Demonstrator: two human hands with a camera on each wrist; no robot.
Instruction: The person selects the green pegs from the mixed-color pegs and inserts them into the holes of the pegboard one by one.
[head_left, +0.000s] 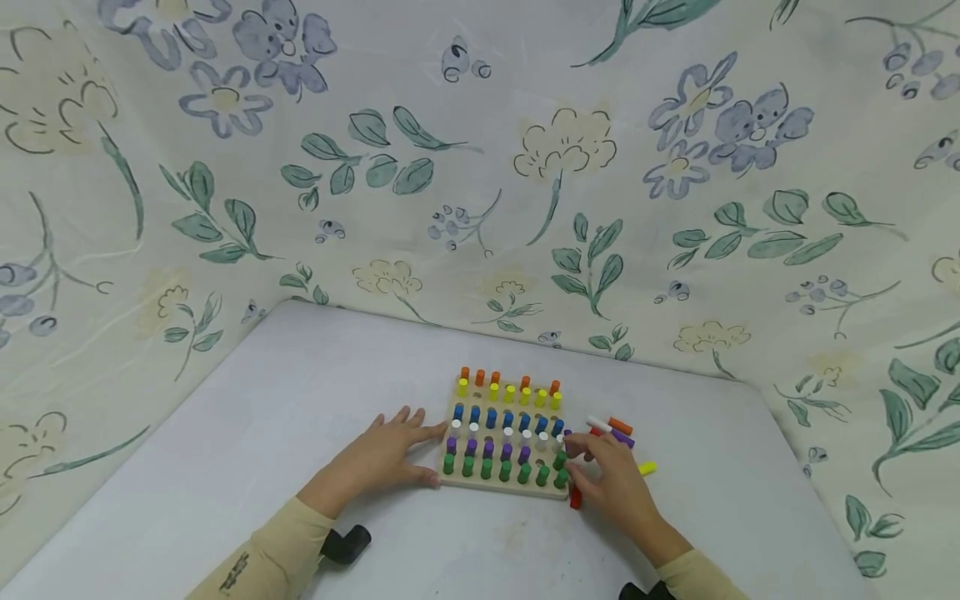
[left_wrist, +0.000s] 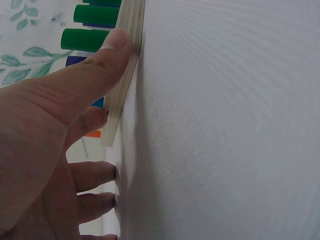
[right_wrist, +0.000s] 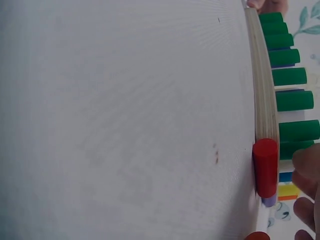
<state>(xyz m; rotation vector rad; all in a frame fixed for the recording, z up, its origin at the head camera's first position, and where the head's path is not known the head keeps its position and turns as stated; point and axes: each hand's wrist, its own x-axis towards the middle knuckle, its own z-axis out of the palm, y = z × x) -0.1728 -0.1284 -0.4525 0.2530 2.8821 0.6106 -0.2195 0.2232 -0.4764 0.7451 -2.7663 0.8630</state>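
A wooden pegboard carries rows of orange, yellow, blue, white, purple and green pegs, with some holes bare. My left hand lies spread at its left side, thumb and index finger touching the edge. In the left wrist view, the thumb presses by the board's corner beside the green pegs. At the right end, my right hand pinches a green peg in line with the purple row. The right wrist view shows its thumb overlapping that peg, while the rest of the hand is mostly out of frame.
Right of the board lie loose pegs: a white one, an orange one, a purple one and a yellow one. A red peg lies against the board's near right corner. Flowered cloth surrounds the white table.
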